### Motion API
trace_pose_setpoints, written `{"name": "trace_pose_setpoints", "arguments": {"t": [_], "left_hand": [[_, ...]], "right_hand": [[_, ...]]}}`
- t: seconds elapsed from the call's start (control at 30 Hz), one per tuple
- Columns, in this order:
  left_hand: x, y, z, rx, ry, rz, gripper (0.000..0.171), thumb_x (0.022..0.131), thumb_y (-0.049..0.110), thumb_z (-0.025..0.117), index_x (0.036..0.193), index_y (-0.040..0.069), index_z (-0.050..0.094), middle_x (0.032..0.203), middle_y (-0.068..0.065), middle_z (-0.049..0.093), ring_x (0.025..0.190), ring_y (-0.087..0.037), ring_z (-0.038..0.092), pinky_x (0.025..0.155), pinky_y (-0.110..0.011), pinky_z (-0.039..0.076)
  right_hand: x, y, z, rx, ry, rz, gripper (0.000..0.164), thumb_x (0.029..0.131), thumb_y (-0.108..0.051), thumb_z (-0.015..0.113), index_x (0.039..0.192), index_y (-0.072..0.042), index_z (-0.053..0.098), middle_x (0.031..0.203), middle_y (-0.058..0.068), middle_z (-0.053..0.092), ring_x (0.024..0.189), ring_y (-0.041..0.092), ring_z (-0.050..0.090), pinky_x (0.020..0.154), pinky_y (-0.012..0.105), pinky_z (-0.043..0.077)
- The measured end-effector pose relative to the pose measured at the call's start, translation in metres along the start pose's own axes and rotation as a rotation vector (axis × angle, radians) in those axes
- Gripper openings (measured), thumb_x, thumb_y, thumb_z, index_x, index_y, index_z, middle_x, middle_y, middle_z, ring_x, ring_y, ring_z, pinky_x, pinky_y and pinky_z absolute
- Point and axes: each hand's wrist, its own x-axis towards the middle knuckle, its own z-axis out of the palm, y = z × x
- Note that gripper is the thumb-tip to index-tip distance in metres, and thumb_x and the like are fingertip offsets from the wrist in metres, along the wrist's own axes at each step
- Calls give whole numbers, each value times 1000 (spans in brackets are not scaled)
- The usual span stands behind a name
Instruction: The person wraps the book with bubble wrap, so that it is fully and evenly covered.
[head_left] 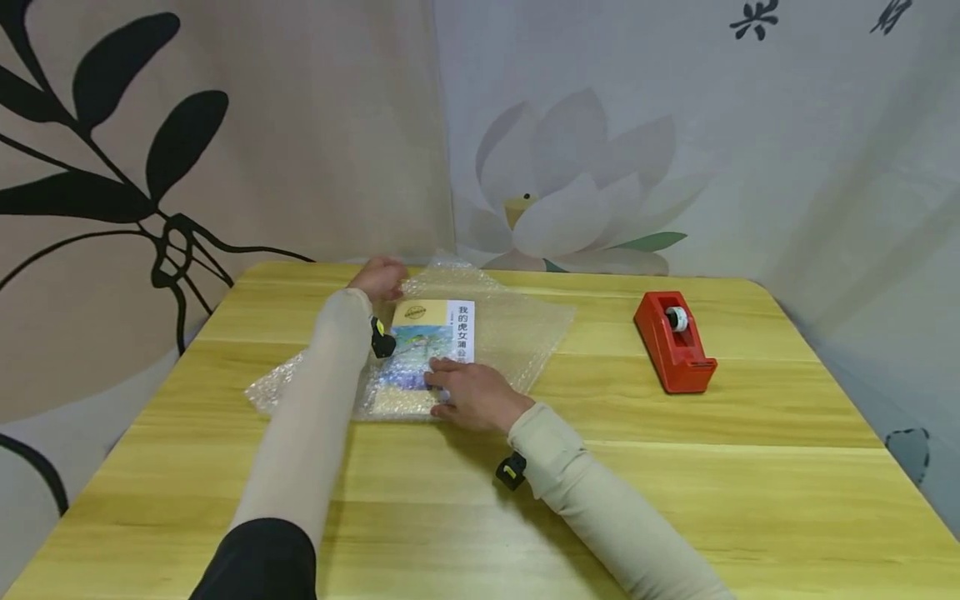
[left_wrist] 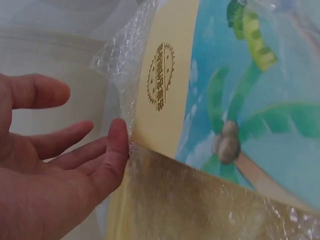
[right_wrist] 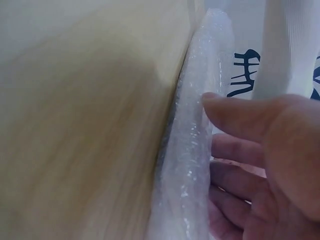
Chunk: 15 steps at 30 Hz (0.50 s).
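Right hand (head_left: 472, 394): fingers flat, pressing the near end of the book (head_left: 429, 350); grips nothing.
Book: mid-table on bubble wrap (head_left: 517, 333); yellow cover, palm-tree picture, white strip with dark characters.
Handling: likely stiff, light; wrap soft, slippery; best held by the edges.
Left hand (head_left: 381, 277): relaxed fingers touching the wrap's far edge.
Tape dispenser (head_left: 674, 340): red, well apart.
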Motion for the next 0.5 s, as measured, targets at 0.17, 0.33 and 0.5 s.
{"name": "trace_pose_setpoints", "arguments": {"t": [0.17, 0.33, 0.5], "left_hand": [[6, -3, -1, 26, -47, -8, 28, 98, 12, 47, 120, -4, 54, 63, 8, 43, 57, -5, 40, 66, -20, 46], [4, -3, 0, 161, -83, 22, 43, 100, 21, 50, 138, 0, 51, 110, -10, 65, 98, -21, 60, 88, -32, 52], [-2, 3, 10, 273, -97, 66, 63, 99, 24, 58, 156, 8, 35, 156, -22, 42, 140, -39, 44, 117, -53, 39]], "right_hand": [[0, -1, 2, 0, 5, -2, 56, 98, -39, 64, 149, -19, 50, 162, 2, 38, 149, 20, 40, 118, 40, 41], [-1, 0, 1, -14, 11, -10, 56, 98, -38, 64, 148, -18, 50, 161, 3, 39, 148, 20, 41, 118, 39, 41], [0, 1, 1, -16, 16, -13, 55, 98, -38, 63, 148, -18, 51, 161, 3, 39, 148, 20, 41, 118, 39, 42]]}}
